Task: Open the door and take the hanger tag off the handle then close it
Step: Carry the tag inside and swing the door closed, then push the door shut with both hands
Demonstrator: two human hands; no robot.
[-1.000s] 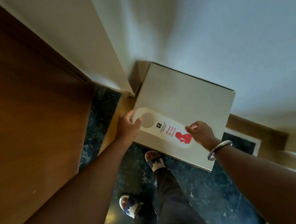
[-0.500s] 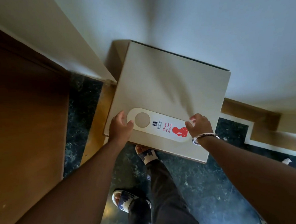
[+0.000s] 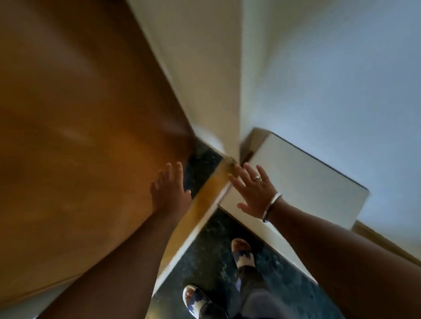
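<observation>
- Left hand (image 3: 170, 189): fingers spread and straight, nothing in its grasp; it lies over the lower edge of the wooden door, though the blur leaves it unclear whether the palm touches the wood.
- Right hand (image 3: 254, 191): fingers splayed wide, holding nothing; a ring (image 3: 256, 178) sits on one finger and a metal bangle (image 3: 271, 206) circles the wrist. It is held above the near corner of the white box top; contact cannot be told.
- Hanger tag: not to be seen anywhere in the head view; neither hand carries it.
- Wooden door (image 3: 68, 143): broad brown panel filling the left of the view, much blurred; no handle visible on the part shown.
- White door frame (image 3: 199, 73): pale upright strip just right of the door, running down to the floor between the two hands.
- White box top (image 3: 304, 185): flat pale surface with a dark edge, set against the wall at the right.
- Wall (image 3: 346, 64): plain, light, behind the box.
- Wooden threshold strip (image 3: 202, 209): runs diagonally between the hands.
- Dark marbled floor (image 3: 210, 258): below, with the person's two feet in white-and-blue sandals (image 3: 242, 254) and dark trousers.
</observation>
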